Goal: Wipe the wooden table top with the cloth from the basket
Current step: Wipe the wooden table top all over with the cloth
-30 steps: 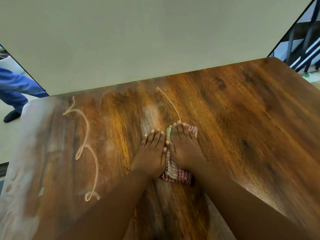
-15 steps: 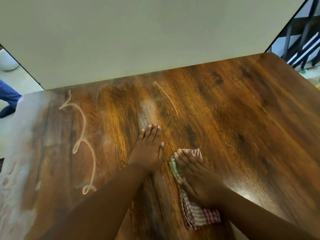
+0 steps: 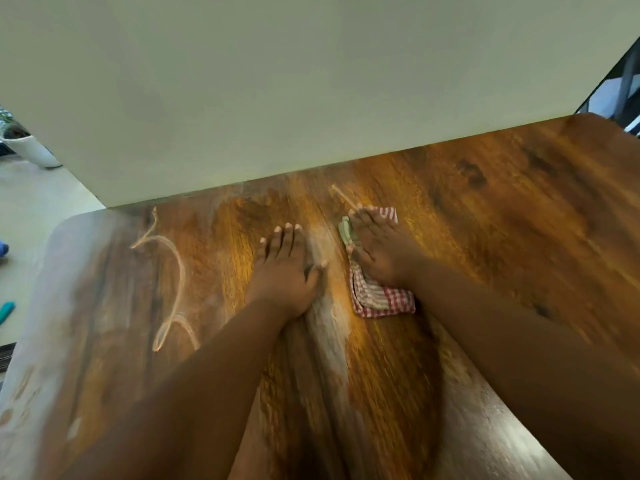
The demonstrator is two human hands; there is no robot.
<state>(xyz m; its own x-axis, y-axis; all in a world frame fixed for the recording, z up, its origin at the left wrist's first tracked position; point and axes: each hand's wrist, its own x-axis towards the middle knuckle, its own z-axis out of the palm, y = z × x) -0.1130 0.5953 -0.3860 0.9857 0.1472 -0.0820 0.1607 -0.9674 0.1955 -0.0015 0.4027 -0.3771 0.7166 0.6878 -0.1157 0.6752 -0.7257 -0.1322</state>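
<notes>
A wooden table top (image 3: 502, 237) fills the lower view, its far edge against a pale wall. My right hand (image 3: 381, 251) presses flat, fingers straight, on a red-and-white checked cloth (image 3: 381, 299) with a green patch, near the table's far middle. The cloth's front end sticks out behind my wrist. My left hand (image 3: 284, 268) rests flat on the bare wood just left of the cloth, fingers straight. A curly chalk-like line (image 3: 173, 268) runs down the left part of the table. A short pale stroke (image 3: 341, 195) lies just beyond my right fingertips.
A pale wall (image 3: 277, 81) stands right behind the table's far edge. The table's left part looks whitish and smeared (image 3: 45, 341). A white pot (image 3: 31, 150) stands on the floor at far left. Dark railings (image 3: 623, 81) show at the upper right.
My right hand has pushed the cloth away from me, from the near middle up towards the far edge and the short stroke. My left hand stayed flat in about the same place.
</notes>
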